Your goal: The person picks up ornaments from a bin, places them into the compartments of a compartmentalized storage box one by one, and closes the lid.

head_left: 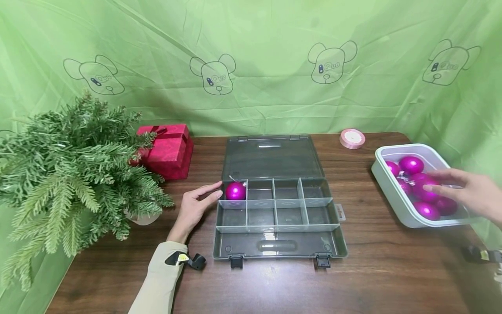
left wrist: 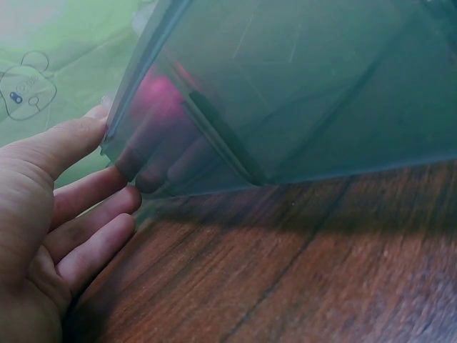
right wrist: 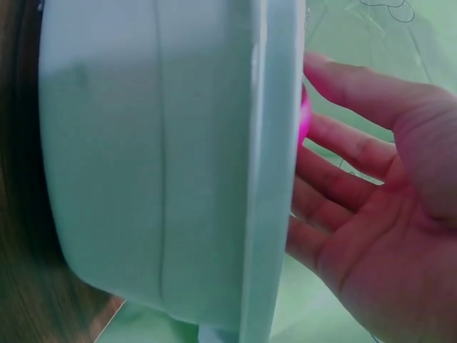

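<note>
A dark translucent compartment box [head_left: 276, 246] lies with its lid [head_left: 270, 159] folded back. One magenta Christmas bauble [head_left: 235, 191] sits in its back-left compartment. Against the box's left wall rests my left hand [head_left: 198, 207], its fingers fairly straight; the left wrist view shows the thumb at the rim. On the right, my right hand [head_left: 468, 189] reaches over a white plastic tub [head_left: 392, 196] with several magenta baubles inside. Its thumb and fingers are spread at one bauble [head_left: 422, 185]. The tub's wall hides the fingertips in the right wrist view.
An artificial Christmas tree [head_left: 86, 174] stands at the left, in front of a red gift box [head_left: 168, 150]. Behind the compartment box, to the right, lies a pink ribbon roll [head_left: 352, 138]. A green curtain [head_left: 270, 87] hangs along the table's back edge.
</note>
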`<state>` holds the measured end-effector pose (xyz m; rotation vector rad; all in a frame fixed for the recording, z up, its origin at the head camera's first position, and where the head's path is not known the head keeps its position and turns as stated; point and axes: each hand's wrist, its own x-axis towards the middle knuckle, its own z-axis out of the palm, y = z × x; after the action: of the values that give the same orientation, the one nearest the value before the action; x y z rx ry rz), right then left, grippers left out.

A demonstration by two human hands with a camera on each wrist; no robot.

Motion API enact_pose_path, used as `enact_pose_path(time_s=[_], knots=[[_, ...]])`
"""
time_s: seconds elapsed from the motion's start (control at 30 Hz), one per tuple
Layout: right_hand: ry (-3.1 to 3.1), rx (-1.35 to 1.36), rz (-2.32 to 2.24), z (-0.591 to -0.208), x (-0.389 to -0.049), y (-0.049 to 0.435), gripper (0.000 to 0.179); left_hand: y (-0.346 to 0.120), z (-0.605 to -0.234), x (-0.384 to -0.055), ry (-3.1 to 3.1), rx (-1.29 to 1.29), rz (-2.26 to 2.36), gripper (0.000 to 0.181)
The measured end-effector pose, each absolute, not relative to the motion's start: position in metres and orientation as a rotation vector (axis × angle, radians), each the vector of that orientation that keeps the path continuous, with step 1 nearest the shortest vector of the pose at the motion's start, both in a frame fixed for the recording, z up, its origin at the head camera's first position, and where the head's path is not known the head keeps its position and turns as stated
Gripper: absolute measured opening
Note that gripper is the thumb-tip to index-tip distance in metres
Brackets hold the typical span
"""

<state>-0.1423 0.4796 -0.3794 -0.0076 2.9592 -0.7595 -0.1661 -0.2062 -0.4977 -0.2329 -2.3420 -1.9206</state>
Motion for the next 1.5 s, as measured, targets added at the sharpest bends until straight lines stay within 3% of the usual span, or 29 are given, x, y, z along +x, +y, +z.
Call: enact_pose_path(time_s=[0.43, 0.63, 0.87, 1.2, 1.5], knots=[[2.965, -0.016, -0.746, -0.383, -0.140, 0.482, 0.053, -0.206, -0.498, -0.166, -2.330, -0.241, -1.929, 0.033], [2.990, 0.016, -0.950, -0.383, -0.142, 0.486, 0.025, -0.205, -0.495, -0.166, -2.325, -0.250, -1.930, 0.033], [2.943, 0.047, -1.188, -0.368, -0.141, 0.466, 0.039, -0.205, -0.495, -0.166, -2.321, -0.250, -1.933, 0.033], [3.021, 0.022, -1.085, -0.340, -0.147, 0.420, 0.053, -0.206, -0.495, -0.165, -2.331, -0.238, -1.920, 0.033], [2.989, -0.018, -1.064, -0.322, -0.151, 0.377, 0.055, -0.206, -0.496, -0.166, -2.329, -0.244, -1.930, 0.033]])
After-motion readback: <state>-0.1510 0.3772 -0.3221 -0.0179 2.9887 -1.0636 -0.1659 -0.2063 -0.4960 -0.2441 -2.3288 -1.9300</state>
